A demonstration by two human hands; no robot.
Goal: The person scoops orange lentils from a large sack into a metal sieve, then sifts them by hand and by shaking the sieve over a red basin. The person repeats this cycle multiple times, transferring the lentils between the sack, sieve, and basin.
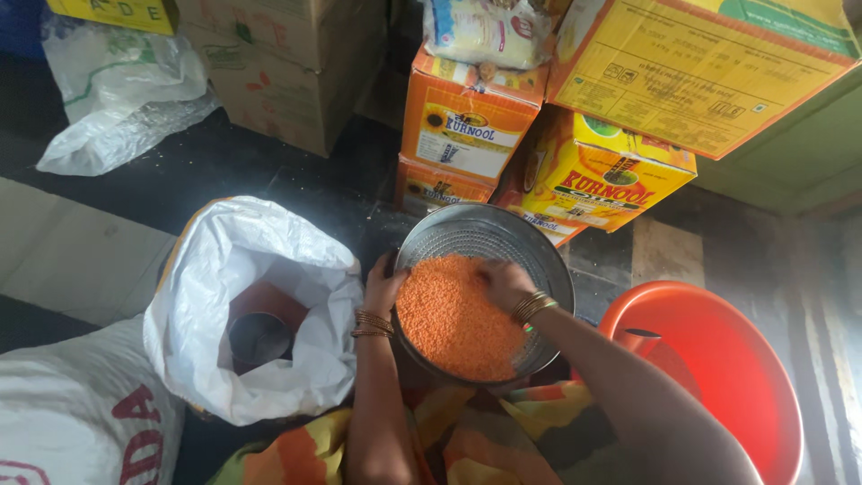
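A round metal sieve (539, 256) heaped with orange lentils (453, 319) sits between the knees; the left hand (384, 286) grips its left rim, the right hand (505, 283) rests spread on the lentils.

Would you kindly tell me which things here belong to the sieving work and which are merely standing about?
In use:
- round metal sieve
- orange lentils heaped in it
- left hand on the sieve's rim
- right hand on the lentils
- open white sack with a metal cup inside

Standing about:
- orange plastic tub
- stacked cartons
- crumpled white bag
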